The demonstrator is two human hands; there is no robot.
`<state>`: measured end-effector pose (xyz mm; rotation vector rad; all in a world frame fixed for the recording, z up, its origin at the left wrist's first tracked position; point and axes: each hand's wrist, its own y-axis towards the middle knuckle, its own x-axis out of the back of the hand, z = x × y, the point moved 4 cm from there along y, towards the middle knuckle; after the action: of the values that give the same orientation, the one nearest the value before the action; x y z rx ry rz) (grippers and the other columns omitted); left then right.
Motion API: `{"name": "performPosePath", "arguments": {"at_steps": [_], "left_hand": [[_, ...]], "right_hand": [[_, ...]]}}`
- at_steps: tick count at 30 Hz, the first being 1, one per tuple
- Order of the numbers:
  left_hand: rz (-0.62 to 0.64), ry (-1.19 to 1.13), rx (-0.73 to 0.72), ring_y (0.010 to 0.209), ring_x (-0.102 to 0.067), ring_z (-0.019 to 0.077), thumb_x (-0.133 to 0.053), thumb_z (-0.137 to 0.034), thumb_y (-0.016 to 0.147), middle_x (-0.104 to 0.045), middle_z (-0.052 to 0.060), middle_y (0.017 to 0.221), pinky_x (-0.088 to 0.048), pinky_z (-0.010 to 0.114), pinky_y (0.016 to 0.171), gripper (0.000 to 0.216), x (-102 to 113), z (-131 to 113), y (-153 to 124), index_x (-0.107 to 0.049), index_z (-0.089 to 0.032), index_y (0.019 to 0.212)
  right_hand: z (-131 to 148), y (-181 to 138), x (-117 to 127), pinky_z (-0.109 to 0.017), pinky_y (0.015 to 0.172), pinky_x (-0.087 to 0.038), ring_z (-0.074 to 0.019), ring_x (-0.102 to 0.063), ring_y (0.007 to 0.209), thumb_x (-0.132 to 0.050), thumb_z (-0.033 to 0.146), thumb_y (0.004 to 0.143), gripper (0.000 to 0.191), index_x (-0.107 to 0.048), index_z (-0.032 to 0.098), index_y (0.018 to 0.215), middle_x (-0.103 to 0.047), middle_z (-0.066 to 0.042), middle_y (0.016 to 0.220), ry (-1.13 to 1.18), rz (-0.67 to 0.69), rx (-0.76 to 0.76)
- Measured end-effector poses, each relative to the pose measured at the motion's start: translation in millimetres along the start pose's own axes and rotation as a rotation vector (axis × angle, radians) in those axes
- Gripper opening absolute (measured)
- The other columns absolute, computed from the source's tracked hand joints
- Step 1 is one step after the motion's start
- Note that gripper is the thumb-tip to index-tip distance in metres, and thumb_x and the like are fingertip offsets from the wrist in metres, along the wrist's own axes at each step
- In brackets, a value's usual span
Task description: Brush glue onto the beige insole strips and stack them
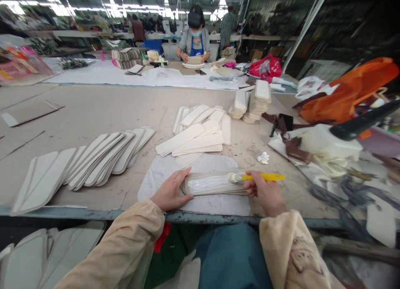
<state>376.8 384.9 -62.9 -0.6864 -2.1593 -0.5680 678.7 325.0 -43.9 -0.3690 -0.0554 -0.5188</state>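
Insole strip lay on a white mat, with loose strips beyond the mat and fanned strips left of it. Its surface was pale and glossy. The left hand pressed flat on its end, fingers spread; the right hand gripped a yellow brush.

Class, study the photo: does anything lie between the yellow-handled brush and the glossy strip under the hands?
Nothing visible does. The brush, gripped in the right hand, has its bristles touching the strip, whose left end the left hand presses down.
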Motion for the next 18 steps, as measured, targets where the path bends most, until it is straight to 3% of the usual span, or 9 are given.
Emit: {"name": "performPosePath", "arguments": {"at_steps": [4,7,10,14,18], "left_hand": [[-0.01,-0.005,0.001,0.128,-0.047,0.0295,-0.071,-0.033,0.076,-0.052,0.014,0.134,-0.037,0.048,0.112,0.086,0.7,0.4,-0.2,-0.028,-0.016,0.148],[-0.01,-0.02,0.01,0.127,-0.048,0.0299,-0.071,-0.033,0.075,-0.053,0.013,0.132,-0.038,0.049,0.111,0.088,1.4,-0.2,-0.4,-0.027,-0.018,0.149],[-0.006,-0.033,0.014,0.127,-0.047,0.03,-0.073,-0.034,0.073,-0.052,0.014,0.133,-0.038,0.049,0.111,0.091,1.5,-1.3,-0.5,-0.026,-0.018,0.149],[-0.003,-0.041,0.02,0.126,-0.048,0.0297,-0.075,-0.035,0.072,-0.051,0.014,0.134,-0.039,0.049,0.11,0.095,1.1,-1.3,-0.3,-0.024,-0.019,0.15],[0.003,-0.051,0.014,0.123,-0.05,0.0298,-0.076,-0.035,0.071,-0.052,0.013,0.133,-0.041,0.05,0.107,0.097,0.9,-1.8,0.1,-0.022,-0.021,0.151]], "right_hand": [[3.1,4.6,32.7,-0.026,0.044,-0.038,-0.0141,-0.051,0.047,-0.06,0.047,0.078,0.03,-0.069,0.021,0.089,-0.064,-0.001,0.058,-0.022,-0.119,-0.005],[5.7,0.0,28.0,-0.024,0.043,-0.035,-0.0122,-0.047,0.047,-0.062,0.047,0.078,0.03,-0.068,0.02,0.092,-0.061,0.001,0.057,0.093,-0.079,0.023],[7.4,-11.6,-9.1,-0.021,0.043,-0.034,-0.0102,-0.046,0.046,-0.067,0.05,0.075,0.037,-0.065,0.019,0.096,-0.06,0.002,0.056,0.245,0.117,0.005],[8.6,-31.9,-73.0,-0.021,0.045,-0.039,-0.0101,-0.051,0.047,-0.068,0.057,0.074,0.047,-0.064,0.017,0.097,-0.066,-0.001,0.062,0.247,0.382,-0.05],[5.6,-39.5,-108.3,-0.021,0.045,-0.043,-0.0114,-0.056,0.048,-0.066,0.058,0.075,0.046,-0.064,0.017,0.095,-0.069,-0.003,0.064,0.192,0.469,-0.071]]}}
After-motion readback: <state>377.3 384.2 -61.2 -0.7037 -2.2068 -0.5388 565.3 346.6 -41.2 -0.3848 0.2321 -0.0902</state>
